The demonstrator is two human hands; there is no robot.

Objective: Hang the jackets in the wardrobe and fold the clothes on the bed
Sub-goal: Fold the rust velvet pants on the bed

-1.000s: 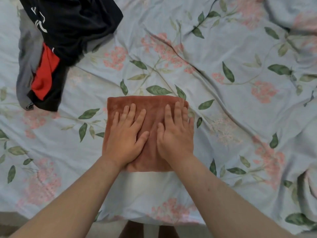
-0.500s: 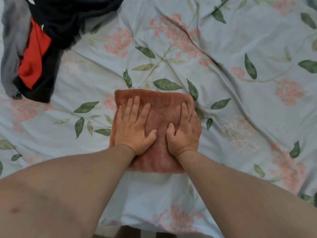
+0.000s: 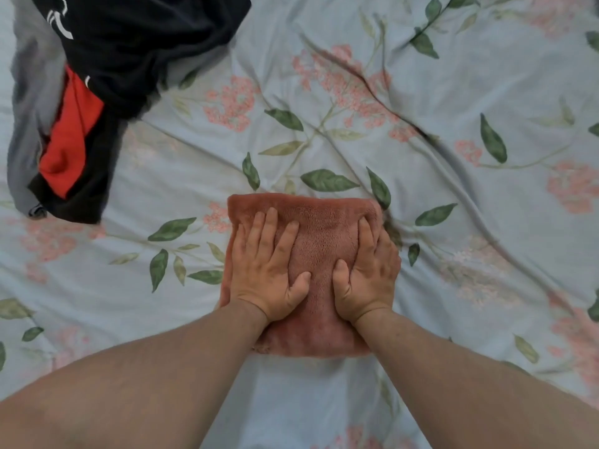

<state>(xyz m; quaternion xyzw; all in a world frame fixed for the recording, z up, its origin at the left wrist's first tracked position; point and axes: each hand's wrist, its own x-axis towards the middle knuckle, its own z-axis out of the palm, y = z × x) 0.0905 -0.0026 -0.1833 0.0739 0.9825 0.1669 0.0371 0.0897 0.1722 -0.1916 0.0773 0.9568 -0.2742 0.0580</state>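
Note:
A folded rust-brown fleece cloth (image 3: 319, 222) lies on the floral bedsheet (image 3: 453, 92), just in front of me. My left hand (image 3: 269, 270) presses flat on its left half with the fingers spread. On the right half rests my right hand (image 3: 368, 275), thumb on top, with the outer fingers reaching over the cloth's right edge. A heap of clothes sits at the far left: a black garment with white print (image 3: 136, 50), a red piece (image 3: 69, 134) and a grey piece (image 3: 30, 102).
The light-blue sheet with pink flowers and green leaves is creased, with long folds running diagonally to the right of the cloth. Its near edge lies below my forearms.
Both hands have slid slightly apart on the cloth, the right one moving out to the right edge. The camera view has shifted a little; the cloth stays where it was.

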